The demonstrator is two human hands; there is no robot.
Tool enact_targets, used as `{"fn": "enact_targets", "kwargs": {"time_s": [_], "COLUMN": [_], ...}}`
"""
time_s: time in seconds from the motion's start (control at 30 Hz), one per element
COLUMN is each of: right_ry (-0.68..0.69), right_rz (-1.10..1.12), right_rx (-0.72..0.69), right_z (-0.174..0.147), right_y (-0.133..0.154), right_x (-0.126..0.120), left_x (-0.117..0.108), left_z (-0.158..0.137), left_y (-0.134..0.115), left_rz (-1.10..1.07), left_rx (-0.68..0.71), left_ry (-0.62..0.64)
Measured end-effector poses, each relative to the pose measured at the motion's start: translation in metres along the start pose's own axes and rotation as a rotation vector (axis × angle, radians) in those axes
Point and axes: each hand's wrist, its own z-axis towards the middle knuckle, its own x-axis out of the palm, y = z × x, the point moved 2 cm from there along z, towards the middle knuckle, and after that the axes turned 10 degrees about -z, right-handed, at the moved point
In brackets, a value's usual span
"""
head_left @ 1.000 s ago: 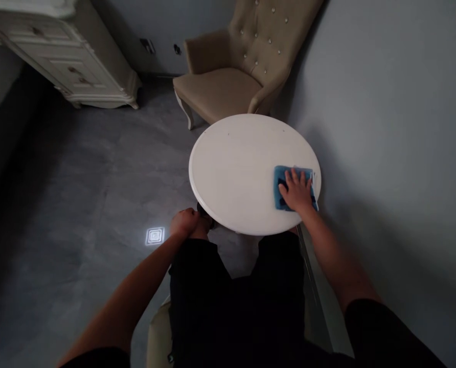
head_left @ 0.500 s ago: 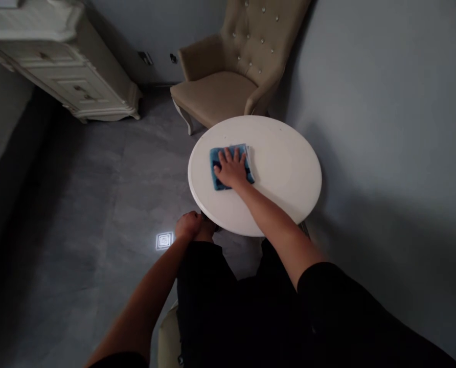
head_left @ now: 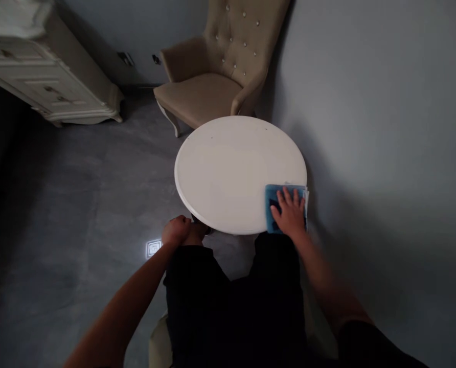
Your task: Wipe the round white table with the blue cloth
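My right hand (head_left: 290, 210) lies flat with its fingers spread on a folded blue cloth (head_left: 271, 209). The cloth has a dark patch and a white edge on its right side. It rests on the near right edge of a round white table (head_left: 228, 168), partly over the rim. My left hand (head_left: 177, 230) is closed in a fist on my left knee, just off the table's near left edge; nothing shows in it.
A tan tufted armchair (head_left: 212, 87) stands behind the table. To the left is a white carved cabinet (head_left: 70, 76). A grey wall (head_left: 373, 102) runs along the right side. A small lit square pattern (head_left: 153, 249) shows on the grey tiled floor (head_left: 109, 194).
My right hand has slid the blue cloth from the left part of the tabletop to its near right edge. My left hand stays on the knee. The view has shifted slightly.
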Motion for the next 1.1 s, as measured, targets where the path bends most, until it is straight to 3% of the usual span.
{"fn": "enact_targets", "kwargs": {"time_s": [0.13,0.23,0.37,0.5,0.67,0.83,0.97,1.1], "right_ry": [0.019,0.023,0.052,0.103,0.108,0.054,0.042,0.048], "right_rz": [-0.055,-0.095,-0.071,-0.004,-0.028,0.016,0.077,0.136], "right_rx": [0.218,0.288,0.378,0.477,0.395,0.151,-0.156,-0.439], "right_z": [0.064,0.132,0.227,0.321,0.429,0.493,0.488,0.431], "right_y": [-0.062,-0.086,-0.092,-0.066,0.007,0.121,0.235,0.331], "right_x": [0.011,0.013,0.009,0.002,0.001,0.002,-0.003,-0.012], "left_x": [-0.005,-0.007,-0.011,-0.014,-0.014,-0.017,-0.019,-0.019], "left_z": [0.0,0.0,0.002,0.007,0.016,0.02,0.02,0.018], "left_y": [0.001,-0.001,-0.004,-0.002,0.009,0.017,0.017,0.018], "left_rz": [-0.021,-0.049,-0.054,-0.03,-0.065,-0.08,-0.063,-0.075], "left_rx": [0.01,-0.003,-0.019,-0.015,-0.026,-0.006,-0.024,-0.02], "left_ry": [0.014,0.039,0.059,0.074,0.072,0.045,0.044,0.035]}}
